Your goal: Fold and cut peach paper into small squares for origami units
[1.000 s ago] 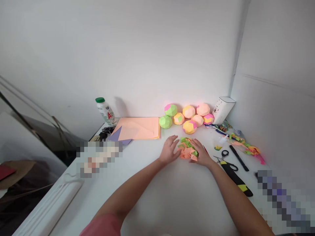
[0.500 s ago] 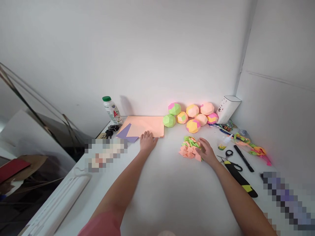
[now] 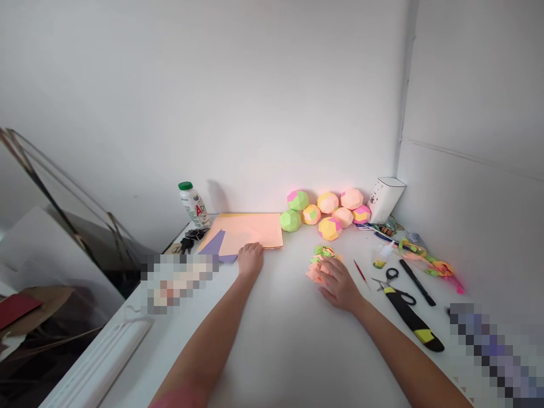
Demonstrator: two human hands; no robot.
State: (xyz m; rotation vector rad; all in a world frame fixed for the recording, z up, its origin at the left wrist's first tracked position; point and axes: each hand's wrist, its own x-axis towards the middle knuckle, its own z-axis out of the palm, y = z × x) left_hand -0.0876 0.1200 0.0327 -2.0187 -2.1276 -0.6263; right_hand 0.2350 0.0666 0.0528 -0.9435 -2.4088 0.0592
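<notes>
In the head view, the person's left hand (image 3: pixel 250 258) lay palm down at the near edge of a stack of orange sheets (image 3: pixel 255 229), its fingers close together; whether they pinched the sheets, I could not tell. The stack sat against the table's (image 3: pixel 289 340) far edge, left of the middle, with purple paper (image 3: pixel 216 245) showing at its near left corner.

The right hand (image 3: pixel 338 283) reached over a heap of folded paper pieces (image 3: pixel 317 271), orange and green, set in from the far edge and right of the middle. Its fingers were loosely spread and partly covered the heap (any pinch beneath them was hidden).

Along the far edge, a cluster of faceted paper balls (image 3: pixel 330 229) stood between the stack and a white container (image 3: pixel 386 201) at the far right corner. A white bottle (image 3: pixel 193 207) with a green cap was by the far left corner.

Toward the right edge lay a red pen (image 3: pixel 360 271), a glue bottle (image 3: pixel 381 258), scissors (image 3: pixel 388 279), a black-and-yellow tool (image 3: pixel 410 317) and a black pen (image 3: pixel 417 282).
</notes>
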